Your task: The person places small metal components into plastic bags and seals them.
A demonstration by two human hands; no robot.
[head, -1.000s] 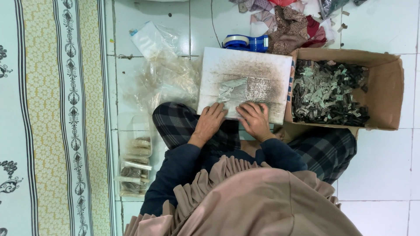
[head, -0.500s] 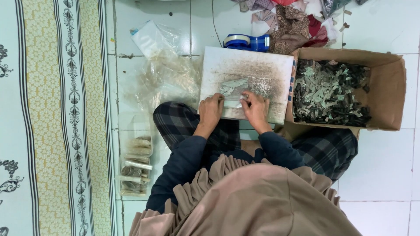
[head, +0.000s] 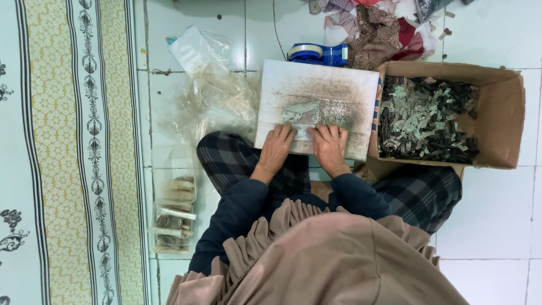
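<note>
Both hands rest on a white, dirt-stained board (head: pixel 339 85) lying across my lap. My left hand (head: pixel 276 148) and my right hand (head: pixel 329 146) lie side by side, palms down, fingers pressing on a small clear plastic packet (head: pixel 302 116) with grey-green pieces in it. Whether the fingers grip the packet or only press it flat is hidden. Right of the board stands an open cardboard box (head: pixel 505 113) full of small dark and pale pieces (head: pixel 423 121).
Crumpled clear plastic bags (head: pixel 214 96) lie on the white floor tiles to the left. A clear tray (head: pixel 175 209) with filled packets sits by my left knee. A blue tape dispenser (head: pixel 316 53) and cloth scraps (head: pixel 378 28) lie beyond the board. A patterned mat (head: pixel 68 152) runs along the left.
Both hands have moved forward from the board's near edge onto the packet and drawn closer together. The box and bags have stayed put.
</note>
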